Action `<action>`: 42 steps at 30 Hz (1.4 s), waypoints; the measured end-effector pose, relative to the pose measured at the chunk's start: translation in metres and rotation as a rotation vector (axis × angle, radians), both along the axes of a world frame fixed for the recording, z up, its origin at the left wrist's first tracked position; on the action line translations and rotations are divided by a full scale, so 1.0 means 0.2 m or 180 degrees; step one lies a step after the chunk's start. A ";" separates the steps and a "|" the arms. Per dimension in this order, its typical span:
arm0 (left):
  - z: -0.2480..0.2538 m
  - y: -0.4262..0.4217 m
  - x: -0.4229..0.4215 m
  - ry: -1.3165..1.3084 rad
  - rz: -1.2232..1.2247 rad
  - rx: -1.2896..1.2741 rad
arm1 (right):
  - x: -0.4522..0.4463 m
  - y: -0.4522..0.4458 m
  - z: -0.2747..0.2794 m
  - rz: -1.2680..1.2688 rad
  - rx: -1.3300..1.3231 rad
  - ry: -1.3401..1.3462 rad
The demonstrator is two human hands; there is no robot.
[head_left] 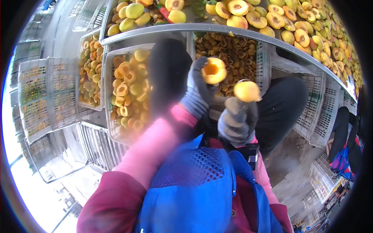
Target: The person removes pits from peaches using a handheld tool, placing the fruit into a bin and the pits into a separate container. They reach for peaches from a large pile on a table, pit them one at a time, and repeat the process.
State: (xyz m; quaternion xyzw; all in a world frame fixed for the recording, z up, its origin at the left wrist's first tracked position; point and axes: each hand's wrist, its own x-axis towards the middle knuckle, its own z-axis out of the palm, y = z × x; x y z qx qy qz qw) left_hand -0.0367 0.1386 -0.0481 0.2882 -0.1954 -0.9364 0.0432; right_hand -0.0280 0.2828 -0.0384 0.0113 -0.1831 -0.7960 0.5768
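My left hand (198, 83), in a grey glove, is closed round a yellow peach half (214, 70) whose hollowed orange middle shows. Close by on the right, my right hand (237, 118), also gloved, is closed below a second yellow peach piece (247, 91) with its rounded side showing. A thin dark curved edge shows at the top of that piece; whether it belongs to a tool is unclear. The two pieces are apart. Beyond both hands, a crate (264, 64) holds many small brown, cupped pieces.
A metal-edged table (186, 27) piled with peaches, many halved, spans the front. To the left stand a white crate (107, 77) of peach halves and another crate (80, 101) of peaches. Stacked crates (316, 105) stand on the right. Another person's legs (339, 132) show at far right.
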 end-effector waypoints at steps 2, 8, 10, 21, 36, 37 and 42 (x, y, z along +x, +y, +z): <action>0.01 -0.06 0.03 -0.0264 0.0320 -0.0748 | -0.04 0.04 -0.02 -0.0152 0.0476 -0.0061; 0.18 -0.30 0.21 0.0189 -0.0001 -0.2173 | -0.04 0.00 -0.05 0.0247 0.1168 -0.0270; 0.15 -0.48 0.35 0.0002 0.0236 -0.3654 | -0.05 0.00 -0.08 0.0386 0.1022 -0.0323; 0.02 -0.84 0.87 -0.2380 -0.0653 -0.6560 | -0.08 -0.05 -0.10 0.0350 0.1400 -0.0086; 0.28 -0.84 -0.75 -0.0804 -0.3595 -0.8264 | -0.25 -0.06 -0.03 0.0212 0.4064 0.0493; 0.31 -0.85 -0.73 -0.0663 -0.3618 -0.8102 | -0.26 -0.07 -0.01 0.0155 0.4100 0.0503; 0.46 -0.56 -0.46 0.0323 -0.1721 -0.3159 | -0.31 -0.12 0.13 -0.0336 0.3755 0.0780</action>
